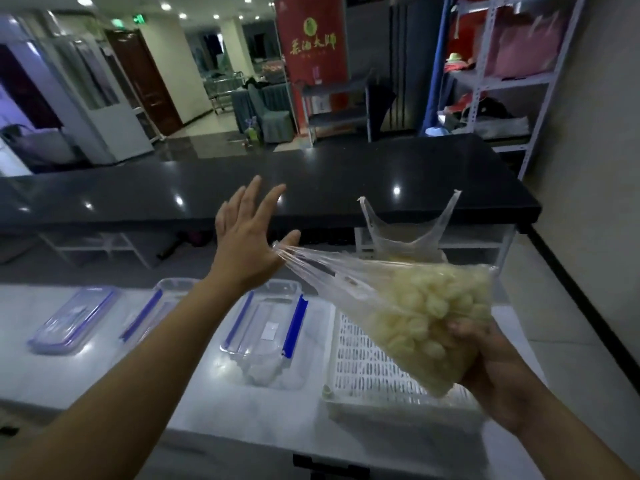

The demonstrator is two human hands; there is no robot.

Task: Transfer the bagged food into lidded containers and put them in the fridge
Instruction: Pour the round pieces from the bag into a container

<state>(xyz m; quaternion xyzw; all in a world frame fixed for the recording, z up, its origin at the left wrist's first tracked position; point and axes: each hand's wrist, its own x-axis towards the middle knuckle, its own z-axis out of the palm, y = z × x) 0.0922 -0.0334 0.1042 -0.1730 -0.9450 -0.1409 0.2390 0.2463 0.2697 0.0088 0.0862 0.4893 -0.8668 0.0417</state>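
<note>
The bag of pale food (429,306) is cupped from below by the curled right hand (491,372) while its neck is drawn taut off the spread-fingered left hand (242,244) — apparently to open it — above the open container (263,337) on the worktop (194,407).

Left forearm (114,358) covering part of middle container (156,313). Bag of pale food (415,306) hiding most of right hand's (498,368) fingers and part of white slatted crate (377,375). Second bag (408,233) sitting partly behind first, contents unclear. Both arms running off bottom edge. Background shelving (502,64) items blurring beyond recognition. Food pieces too soft to identify.
</note>
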